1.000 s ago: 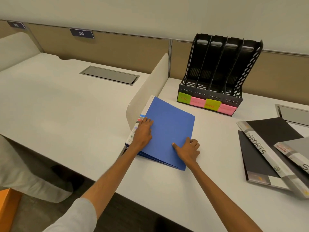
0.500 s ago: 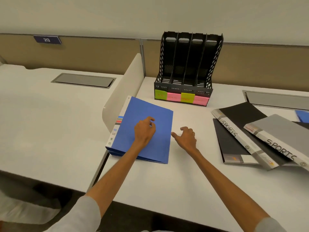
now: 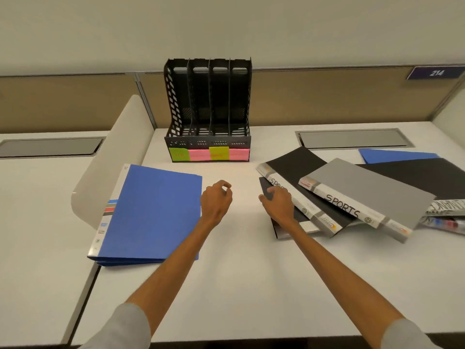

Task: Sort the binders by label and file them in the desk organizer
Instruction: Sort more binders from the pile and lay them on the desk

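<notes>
Desk (image 3: 239, 285): white, smooth, flat top.

Desk organizer (image 3: 208, 109): black perforated plastic with four upright slots, standing at the back of the desk.

Blue binder (image 3: 151, 212): matte, finely grained cover and white printed spine, lying flat left of centre.

Grey binder (image 3: 372, 195): smooth cover, white spine lettered SPORTS, tilted on top of the heap at right.

Black SPORTS binder (image 3: 297, 162): dark cover and pale spine, partly under the grey one.

Lowest black binder (image 3: 299, 217): flat on the desk beneath the heap.

Right hand (image 3: 279, 204): fingers curled over the lowest black binder's left corner, thumb at its edge, gripping it.

Left hand (image 3: 216, 202): loosely curled, holding nothing, just right of the blue binder.

Sticky notes (image 3: 208, 154): green and pink paper squares along the organizer's front.
</notes>
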